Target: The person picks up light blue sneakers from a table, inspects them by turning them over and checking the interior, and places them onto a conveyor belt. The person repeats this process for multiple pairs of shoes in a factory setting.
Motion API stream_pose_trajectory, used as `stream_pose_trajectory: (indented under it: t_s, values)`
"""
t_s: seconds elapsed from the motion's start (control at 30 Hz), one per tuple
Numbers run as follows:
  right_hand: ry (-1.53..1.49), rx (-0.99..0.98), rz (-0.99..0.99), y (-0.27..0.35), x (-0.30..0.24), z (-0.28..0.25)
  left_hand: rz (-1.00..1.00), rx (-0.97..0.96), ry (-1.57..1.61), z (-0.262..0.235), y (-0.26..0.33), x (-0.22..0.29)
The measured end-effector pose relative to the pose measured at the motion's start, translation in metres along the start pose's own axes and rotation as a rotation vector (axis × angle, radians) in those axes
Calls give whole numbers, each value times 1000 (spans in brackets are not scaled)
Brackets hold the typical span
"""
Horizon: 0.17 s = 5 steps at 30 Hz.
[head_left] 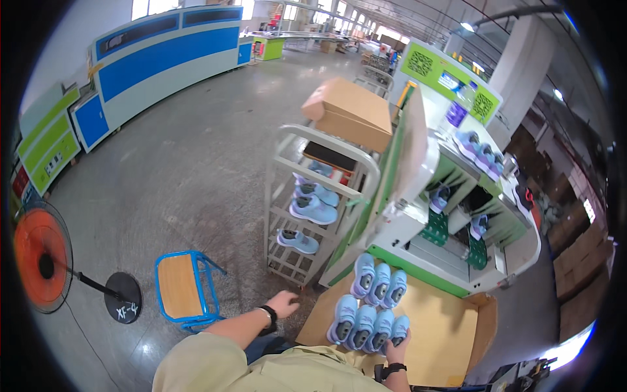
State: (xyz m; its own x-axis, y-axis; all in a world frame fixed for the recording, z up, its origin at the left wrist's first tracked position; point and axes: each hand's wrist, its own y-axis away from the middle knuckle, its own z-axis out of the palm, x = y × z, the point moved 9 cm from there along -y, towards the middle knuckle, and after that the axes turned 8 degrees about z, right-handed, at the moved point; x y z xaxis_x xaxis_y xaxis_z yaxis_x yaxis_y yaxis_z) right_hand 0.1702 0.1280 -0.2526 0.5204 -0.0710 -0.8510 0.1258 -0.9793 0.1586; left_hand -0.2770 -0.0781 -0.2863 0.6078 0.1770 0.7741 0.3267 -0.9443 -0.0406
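My right hand (396,351) is closed on a light blue sneaker (400,328), the rightmost in the nearer row. Alongside it stand several matching sneakers (360,326) with dark pieces inside their openings. A further row of three sneakers (379,284) sits just beyond, all on the tan cardboard-lined surface (437,333). My left hand (284,304) hangs over the floor by the foot of the grey rack, loosely bent, with nothing seen in it. Both wrists wear dark bands.
The grey rack (281,170) carries more sneakers (313,208) and a cardboard box (353,111) on top. Right of it, a white and green machine (424,228) holds sneakers in its bays. A blue-framed stool (179,287) and an orange fan (42,255) stand to my left.
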Motion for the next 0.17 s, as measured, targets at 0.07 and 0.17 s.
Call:
stream_pose_trajectory:
  t_s: [0.07, 0.17]
  values:
    - [48, 37, 17, -12, 18, 6, -296, -158, -110, -11, 49, -121]
    - [80, 103, 104, -11, 12, 9, -881, -215, -140, -76, 162, -213]
